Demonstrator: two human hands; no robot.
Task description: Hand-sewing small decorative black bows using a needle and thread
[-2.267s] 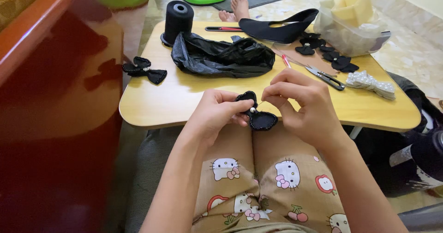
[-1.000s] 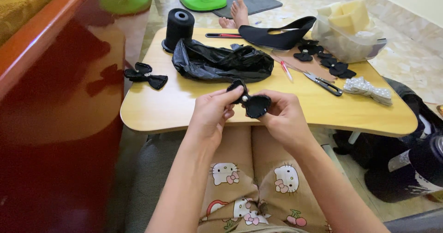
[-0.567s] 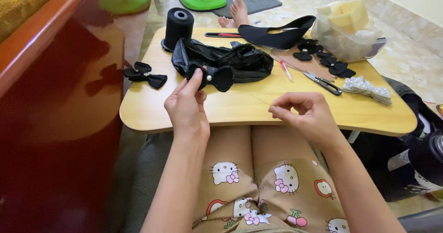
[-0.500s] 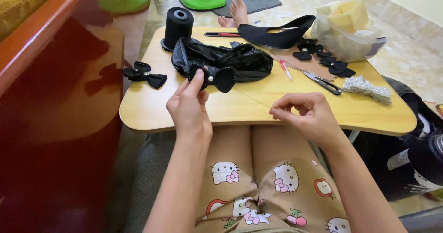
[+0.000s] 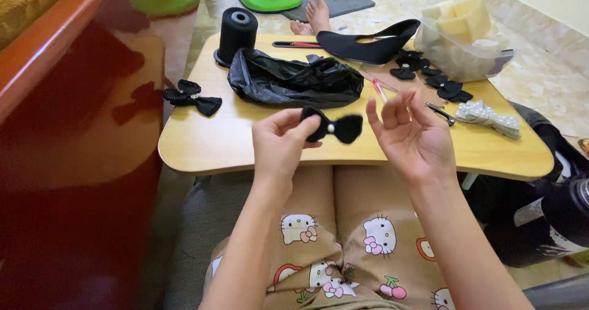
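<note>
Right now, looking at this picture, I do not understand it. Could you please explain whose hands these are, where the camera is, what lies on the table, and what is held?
The camera sits on a person's head and looks down, so both hands are that person's own. The left hand holds a small black bow with a pale bead in its middle. The right hand is open beside it and holds nothing. On the low wooden table lie a black plastic bag, a black thread spool, another bow, a black shoe and a clear tub.
</note>
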